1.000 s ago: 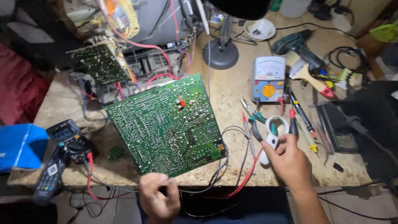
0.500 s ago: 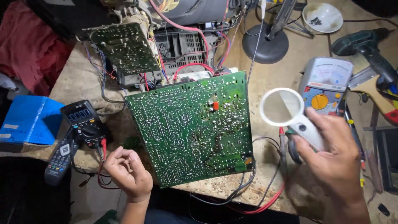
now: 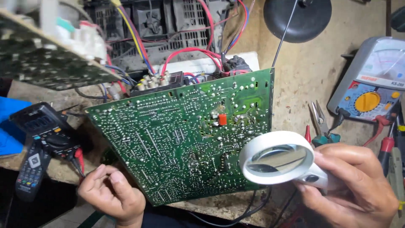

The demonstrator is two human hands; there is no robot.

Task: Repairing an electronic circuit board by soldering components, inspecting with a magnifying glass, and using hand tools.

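Observation:
A large green circuit board (image 3: pixel 181 135) lies solder side up on the workbench, tilted, with a small orange component near its middle. My right hand (image 3: pixel 350 185) grips the handle of a white round magnifying glass (image 3: pixel 276 157), whose lens hovers over the board's lower right corner. My left hand (image 3: pixel 114 194) rests at the board's lower left edge with its fingers curled against it; whether it grips the board is unclear. Red, blue and yellow wires run from the board's far edge into a black chassis (image 3: pixel 168 29) behind.
A grey analogue multimeter (image 3: pixel 371 84) with a yellow dial lies at right, with pliers (image 3: pixel 320 122) and screwdrivers (image 3: pixel 386 150) beside it. A black digital meter (image 3: pixel 40 124) and a remote control (image 3: pixel 31 169) sit at left. A second circuit board (image 3: pixel 42 63) hangs top left. A black round lamp base (image 3: pixel 303 19) stands behind.
The view has closed in on the board. My right hand picked up the magnifying glass and brought it down over the board's lower right corner. My left hand stays at the lower left edge.

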